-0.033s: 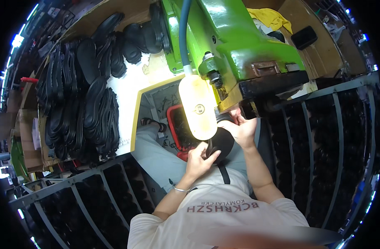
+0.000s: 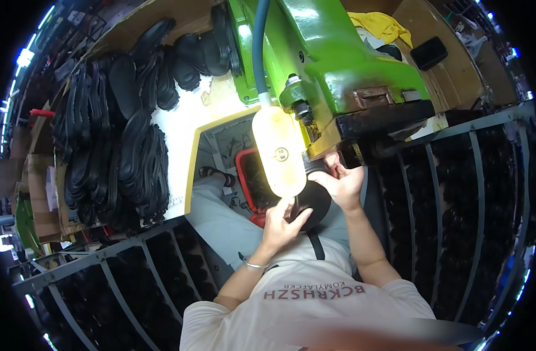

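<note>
Below the head of a green machine (image 2: pixel 350 70), both hands hold a black shoe sole (image 2: pixel 316 206). My left hand (image 2: pixel 281 225) grips its near left edge, thumb lying along the sole and fingertips partly behind a bright lamp (image 2: pixel 279 161). My right hand (image 2: pixel 345 186) closes on the far right part, with the thumb pointing left across it. The far end of the sole reaches under the machine's working part, where the contact point is hidden by the lamp and machine head.
Many black soles (image 2: pixel 107 146) are stacked on the white tabletop (image 2: pixel 180 126) at the left. A red bin (image 2: pixel 242 175) sits below the table opening. Metal racks (image 2: pixel 475 175) filled with dark items flank me. A yellow cloth (image 2: pixel 380 26) lies in a cardboard box (image 2: pixel 455 82) at the far right.
The fingers of my left hand have shifted slightly upward along the sole, and the sole has turned a little. My right hand has barely moved.
</note>
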`<action>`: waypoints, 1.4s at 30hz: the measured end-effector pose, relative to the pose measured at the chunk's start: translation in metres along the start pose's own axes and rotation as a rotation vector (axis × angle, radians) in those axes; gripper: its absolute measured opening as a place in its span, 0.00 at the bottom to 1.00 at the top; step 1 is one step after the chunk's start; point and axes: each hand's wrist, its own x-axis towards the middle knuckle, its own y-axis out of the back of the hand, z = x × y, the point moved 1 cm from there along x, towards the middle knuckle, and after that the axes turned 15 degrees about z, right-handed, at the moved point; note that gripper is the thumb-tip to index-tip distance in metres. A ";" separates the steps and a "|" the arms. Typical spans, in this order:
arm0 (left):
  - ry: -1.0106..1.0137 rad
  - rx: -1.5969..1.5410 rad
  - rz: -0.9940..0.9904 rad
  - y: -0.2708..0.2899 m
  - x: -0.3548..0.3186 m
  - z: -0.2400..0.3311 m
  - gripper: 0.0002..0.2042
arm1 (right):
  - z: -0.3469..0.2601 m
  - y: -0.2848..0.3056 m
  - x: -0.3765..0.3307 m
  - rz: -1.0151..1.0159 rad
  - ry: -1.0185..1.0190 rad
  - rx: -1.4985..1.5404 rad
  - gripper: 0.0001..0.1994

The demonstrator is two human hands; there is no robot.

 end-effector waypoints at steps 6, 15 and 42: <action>-0.246 -0.250 0.138 -0.008 0.042 0.019 0.17 | -0.001 0.002 -0.003 0.157 0.132 -0.007 0.22; -0.247 -0.631 0.532 0.032 0.140 0.043 0.10 | -0.077 0.129 0.043 0.695 0.457 -0.301 0.17; -0.535 0.231 0.358 0.117 0.012 -0.009 0.17 | 0.072 0.036 -0.033 -0.331 -1.079 0.540 0.24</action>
